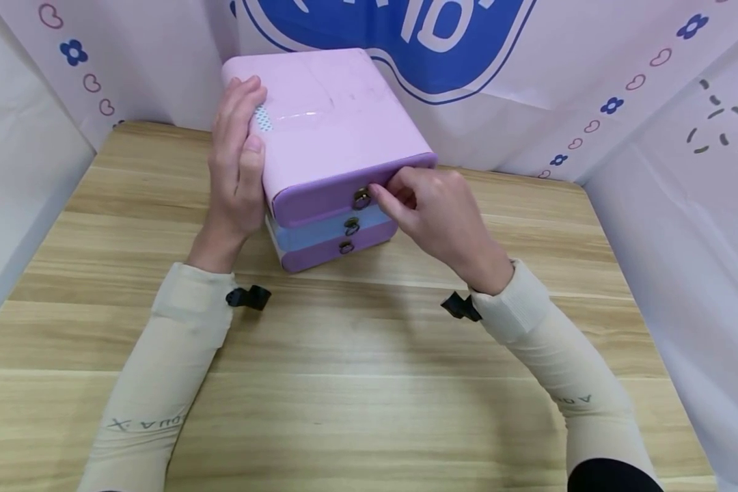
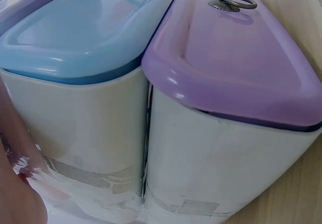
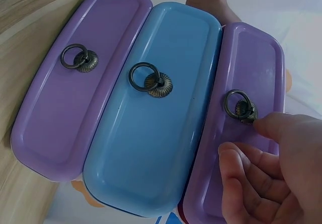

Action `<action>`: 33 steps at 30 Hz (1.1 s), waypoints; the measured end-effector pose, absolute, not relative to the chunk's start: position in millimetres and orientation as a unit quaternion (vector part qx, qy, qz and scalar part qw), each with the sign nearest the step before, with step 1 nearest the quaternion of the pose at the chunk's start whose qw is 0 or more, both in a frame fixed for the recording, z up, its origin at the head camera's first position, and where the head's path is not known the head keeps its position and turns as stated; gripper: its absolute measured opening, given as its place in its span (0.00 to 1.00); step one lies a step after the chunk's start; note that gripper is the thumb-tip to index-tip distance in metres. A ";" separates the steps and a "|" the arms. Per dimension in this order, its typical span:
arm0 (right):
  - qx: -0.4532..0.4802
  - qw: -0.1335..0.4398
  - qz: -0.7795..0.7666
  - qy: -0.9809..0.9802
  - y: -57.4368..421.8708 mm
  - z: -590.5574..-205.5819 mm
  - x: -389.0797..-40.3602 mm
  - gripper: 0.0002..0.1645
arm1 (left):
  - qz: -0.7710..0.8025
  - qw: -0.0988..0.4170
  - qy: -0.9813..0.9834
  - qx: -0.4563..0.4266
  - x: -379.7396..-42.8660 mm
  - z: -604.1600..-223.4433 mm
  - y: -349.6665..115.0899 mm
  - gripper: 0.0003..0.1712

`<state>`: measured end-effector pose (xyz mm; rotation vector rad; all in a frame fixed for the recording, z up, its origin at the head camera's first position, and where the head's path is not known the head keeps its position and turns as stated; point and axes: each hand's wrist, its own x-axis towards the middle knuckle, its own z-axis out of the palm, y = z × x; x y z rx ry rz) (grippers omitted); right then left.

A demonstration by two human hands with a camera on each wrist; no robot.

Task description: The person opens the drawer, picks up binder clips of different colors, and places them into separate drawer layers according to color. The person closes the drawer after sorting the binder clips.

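A small chest of three stacked drawers with a pink top (image 1: 338, 102) stands on the table. Its top drawer (image 3: 254, 68) is purple, the middle drawer (image 3: 156, 43) light blue, the bottom drawer (image 3: 80, 103) purple; each has a bronze ring pull. My left hand (image 1: 236, 164) lies along the chest's left side, fingers reaching over the top edge. At the top drawer, my right hand (image 1: 439, 212) touches the base of the ring pull (image 3: 240, 107) with the thumb tip. Its other fingers are loosely bent below, apart from the thumb. All three drawer fronts sit closed.
The wooden table (image 1: 357, 403) extends in front of and beside the chest. A white printed sheet with a blue sign (image 1: 393, 41) hangs behind, and a white sheet (image 1: 682, 205) stands along the right. Black clips (image 1: 249, 297) stick out from the sleeve cuffs.
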<state>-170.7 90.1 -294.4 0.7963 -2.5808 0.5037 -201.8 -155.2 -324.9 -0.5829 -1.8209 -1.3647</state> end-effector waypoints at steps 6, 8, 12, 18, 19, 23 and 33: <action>0.288 0.205 0.182 -0.918 86.5 -294.9 -176.0 0.20 | -0.541 0.382 -0.715 -0.223 -202.0 -325.4 -156.3 0.36; 0.288 0.208 0.185 -0.916 85.8 -294.9 -177.1 0.20 | -0.541 0.382 -0.715 -0.223 -202.3 -325.6 -156.5 0.36; 0.284 0.205 0.189 -0.917 84.8 -295.0 -177.3 0.19 | -0.539 0.382 -0.717 -0.224 -202.5 -325.3 -157.6 0.35; 0.280 0.199 0.184 -0.921 83.2 -294.3 -176.2 0.19 | -0.538 0.385 -0.716 -0.224 -202.0 -325.3 -158.6 0.36; 0.281 0.199 0.182 -0.921 82.7 -294.3 -176.0 0.19 | -0.537 0.385 -0.716 -0.224 -201.9 -325.4 -158.9 0.36; 0.287 0.196 0.167 -0.922 81.8 -294.9 -174.2 0.18 | -0.538 0.383 -0.718 -0.222 -201.2 -324.1 -161.5 0.36; 0.271 0.158 0.118 -0.942 102.8 -300.7 -156.7 0.15 | -0.488 0.329 -0.777 -0.224 -196.1 -318.5 -179.5 0.36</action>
